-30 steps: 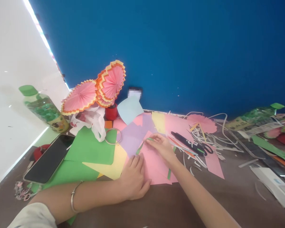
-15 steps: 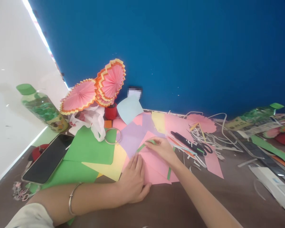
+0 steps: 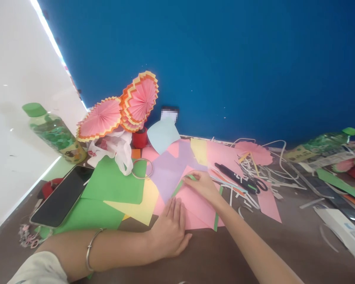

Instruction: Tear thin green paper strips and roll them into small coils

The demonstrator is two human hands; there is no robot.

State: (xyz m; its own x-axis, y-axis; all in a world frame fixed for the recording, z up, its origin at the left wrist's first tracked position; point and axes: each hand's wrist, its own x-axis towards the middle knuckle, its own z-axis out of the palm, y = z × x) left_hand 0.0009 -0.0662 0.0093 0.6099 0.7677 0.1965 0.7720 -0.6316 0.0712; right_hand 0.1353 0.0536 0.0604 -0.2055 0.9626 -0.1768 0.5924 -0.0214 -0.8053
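A pink sheet of paper (image 3: 193, 205) lies in front of me on other coloured sheets. My left hand (image 3: 170, 228) rests on its lower left part, palm down with the fingers stretched out. With thumb and fingertips my right hand (image 3: 201, 187) pinches a narrow green paper strip (image 3: 178, 188), which runs along the sheet's upper left edge; its lower end reaches close to my left fingertips. A second green strip (image 3: 215, 221) follows the sheet's right edge, partly covered by my right wrist.
Left of the sheets are a phone (image 3: 62, 197), a tilted bottle (image 3: 55, 134) and a white plastic bag (image 3: 114, 152). Folded paper fans (image 3: 140, 100) stand behind. Scissors (image 3: 259, 184), a black pen (image 3: 229, 173) and paper scraps (image 3: 250, 199) lie to the right. A blue wall rises behind.
The pinched green strip now lies closer along the pink sheet's edge. My left hand has shifted slightly right and down, and more of the right-edge strip shows. The view has shifted slightly.
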